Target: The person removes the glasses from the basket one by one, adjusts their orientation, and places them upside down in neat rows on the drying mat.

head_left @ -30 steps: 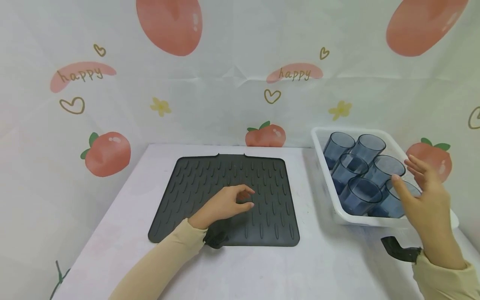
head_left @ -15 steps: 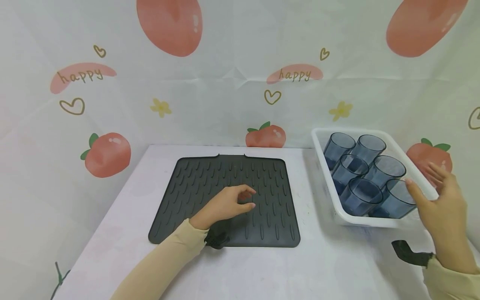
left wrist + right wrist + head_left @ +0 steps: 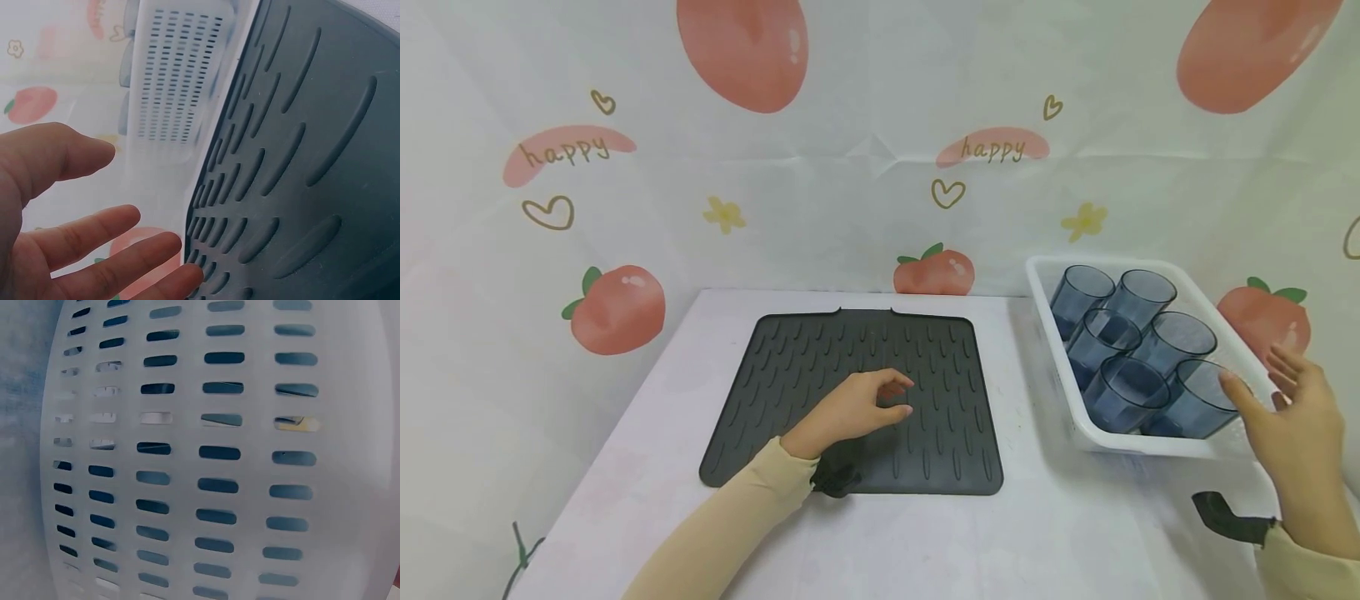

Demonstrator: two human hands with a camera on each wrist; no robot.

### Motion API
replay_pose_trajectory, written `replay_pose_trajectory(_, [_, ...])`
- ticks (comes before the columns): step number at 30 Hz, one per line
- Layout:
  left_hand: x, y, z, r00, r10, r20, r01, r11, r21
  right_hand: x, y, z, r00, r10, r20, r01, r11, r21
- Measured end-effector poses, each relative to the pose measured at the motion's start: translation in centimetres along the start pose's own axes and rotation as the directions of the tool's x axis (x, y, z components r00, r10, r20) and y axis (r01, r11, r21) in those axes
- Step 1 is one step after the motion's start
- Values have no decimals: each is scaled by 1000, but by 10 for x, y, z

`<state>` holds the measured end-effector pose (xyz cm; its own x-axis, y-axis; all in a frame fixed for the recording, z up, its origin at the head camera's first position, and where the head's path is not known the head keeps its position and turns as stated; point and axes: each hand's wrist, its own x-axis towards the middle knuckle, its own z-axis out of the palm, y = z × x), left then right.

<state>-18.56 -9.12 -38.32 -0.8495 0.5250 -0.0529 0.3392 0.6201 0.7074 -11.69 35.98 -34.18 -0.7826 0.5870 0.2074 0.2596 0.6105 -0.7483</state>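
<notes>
Above the dark ribbed drying mat point(image 3: 955, 417), my left hand point(image 3: 846, 407) hovers with thumb and fingers apart and nothing between them. The left wrist view shows this hand point(image 3: 81, 250) too, its fingers spread beside the mat point(image 3: 350, 156). My right hand point(image 3: 1300, 417) is at the front right corner of a white slotted basket point(image 3: 1078, 425), fingers loosely bent, holding nothing. Its thumb tip is close by the rim of the front right blue glass point(image 3: 1202, 404). Several clear blue glasses point(image 3: 1123, 396) stand upright in the basket. Only the basket's slotted wall point(image 3: 250, 469) fills the right wrist view; the hand is out of it.
A white cloth-covered table point(image 3: 925, 550) carries the mat in the middle and the basket at the back right. Behind them hangs a white backdrop point(image 3: 820, 217) printed with peaches and hearts. A black strap point(image 3: 1228, 521) sticks out from the right wrist.
My right hand has moved to the right and slightly toward me, from over the front right glass to the basket's right corner. The left hand has stayed in place.
</notes>
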Motion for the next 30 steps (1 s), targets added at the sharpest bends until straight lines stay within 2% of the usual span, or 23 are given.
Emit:
replay_pose_trajectory(5, [0,1,0,1000,0,1,0,1000,-2,0,9,0,996,-59,64,61,997,-40])
replay_pose_trajectory(14, [-2,3,-1,1000,1,2,-1,1000,-6,2,16,1,971,-152,183,166,984,-66])
replay_pose_trajectory(30, [-2,5,-2,1000,-16,-3,16,1000,15,11,23,2,955,-136,264,181,971,-155])
